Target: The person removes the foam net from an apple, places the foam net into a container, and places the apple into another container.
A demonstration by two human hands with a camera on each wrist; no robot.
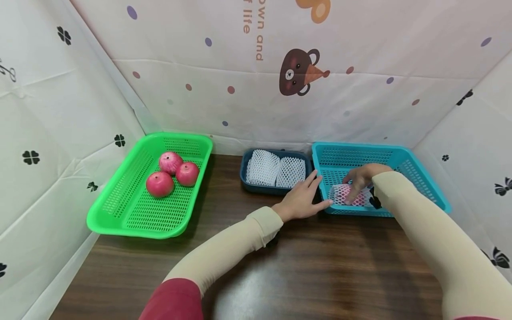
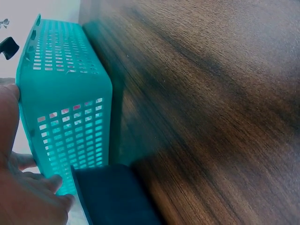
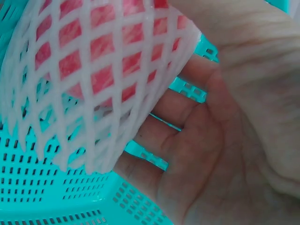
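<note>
Inside the blue basket (image 1: 430, 186), my right hand (image 1: 362, 178) holds a red apple (image 3: 101, 70) wrapped in a white foam net (image 3: 93, 122). The right wrist view shows the fingers curled around the netted fruit, over the basket's slotted floor. My left hand (image 1: 302, 200) lies with fingers spread at the basket's near-left corner, touching its rim. In the left wrist view, the left fingertips (image 2: 54, 183) lie near the basket's outer wall, beside a dark blue tray (image 2: 115, 192).
On the left, a green basket (image 1: 116, 206) contains three red apples (image 1: 160, 184). White foam nets (image 1: 263, 169) lie in the dark tray between the baskets. Everything stands on a brown wooden table (image 1: 320, 266), with a printed cloth (image 1: 256, 106) hanging behind.
</note>
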